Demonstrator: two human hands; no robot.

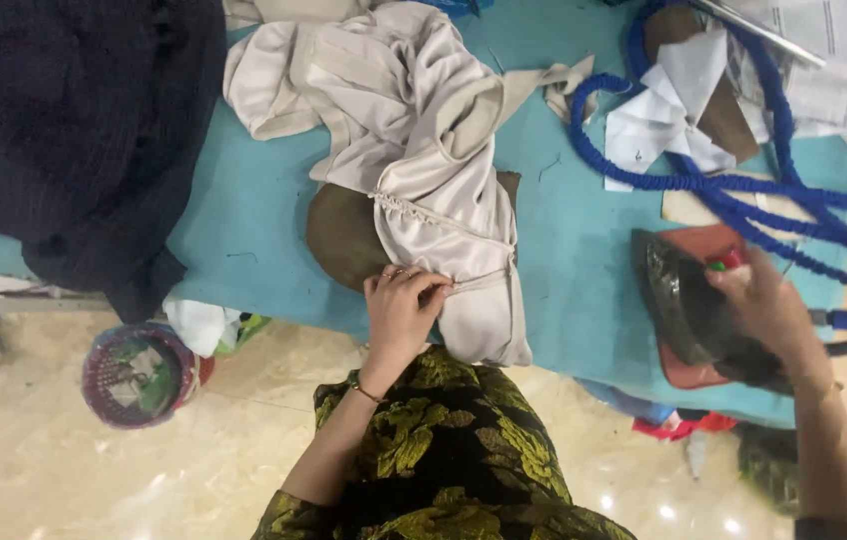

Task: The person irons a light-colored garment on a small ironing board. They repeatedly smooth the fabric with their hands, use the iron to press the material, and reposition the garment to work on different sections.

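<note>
Right hand (769, 305) blurred, covering the iron (689, 310) handle; grip unclear. Dark garment (64, 120) cut off at 10 o'clock. Blue cord (724, 185) runs off at 3 o'clock. Brown pad (344, 235) mostly hidden under beige fabric (424, 150).

One iron (696, 305), perhaps two garments (424, 170).

A teal-covered table (244, 250) is stretching across the middle of the frame. A glossy cream tiled floor (64, 470) is filling the lower part, reflecting small bright lights at lower right.
</note>
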